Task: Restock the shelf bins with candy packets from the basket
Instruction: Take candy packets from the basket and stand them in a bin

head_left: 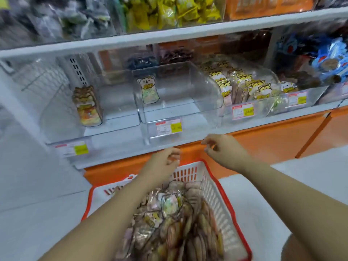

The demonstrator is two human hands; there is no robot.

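A red and white basket (216, 191) sits low in the middle, heaped with several candy packets (169, 223). My left hand (165, 162) hovers over the basket's far rim, fingers loosely curled, holding nothing. My right hand (224, 149) hangs a little higher, just in front of the shelf edge, fingers loosely bent and empty. Above them stand clear shelf bins: the left bin (62, 129) holds a few brown animal packets (87, 106), the middle bin (188, 110) holds one koala packet (148, 89), the right bin (263, 108) is packed with yellow cat packets (250, 87).
Price tags (169, 127) are clipped to the bin fronts. An orange base panel (273, 140) runs under the shelf. The upper shelf carries yellow bags (169, 14). Blue packets (331, 61) fill the far right. Grey floor lies on both sides of the basket.
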